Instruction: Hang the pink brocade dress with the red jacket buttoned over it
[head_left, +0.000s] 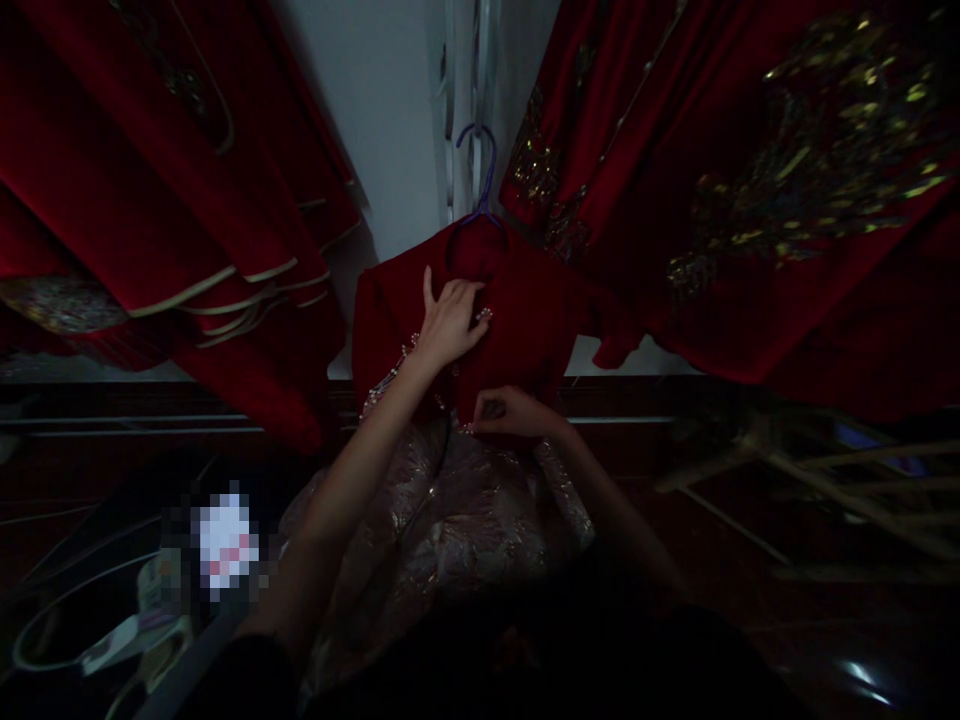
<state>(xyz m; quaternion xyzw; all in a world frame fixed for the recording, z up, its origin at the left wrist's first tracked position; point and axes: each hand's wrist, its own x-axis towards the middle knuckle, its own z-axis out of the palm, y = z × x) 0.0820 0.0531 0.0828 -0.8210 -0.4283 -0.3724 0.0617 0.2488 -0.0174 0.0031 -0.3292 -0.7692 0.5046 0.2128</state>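
A red jacket-like top [525, 330] with beaded trim hangs on a purple hanger [486, 185]. My left hand [448, 325] lies on the upper front of the top, its fingers spread and its thumb beside a small beaded ornament [484, 314]. Lower down, my right hand [510, 412] is closed in a pinch at the beaded lower edge of the top. A string of beads [382, 390] shows left of my left forearm. Beneath the top spreads a pale, glittery skirt [472, 500]. The dim light hides fine detail at the fingertips.
Red garments with gold trim [225, 200] hang on the left, and red garments with gold sequins [840, 130] on the right. Metal uprights [450, 100] stand against the pale wall [360, 90]. A wooden frame [810, 460] sits low right; a blurred bright patch [226, 540] is low left.
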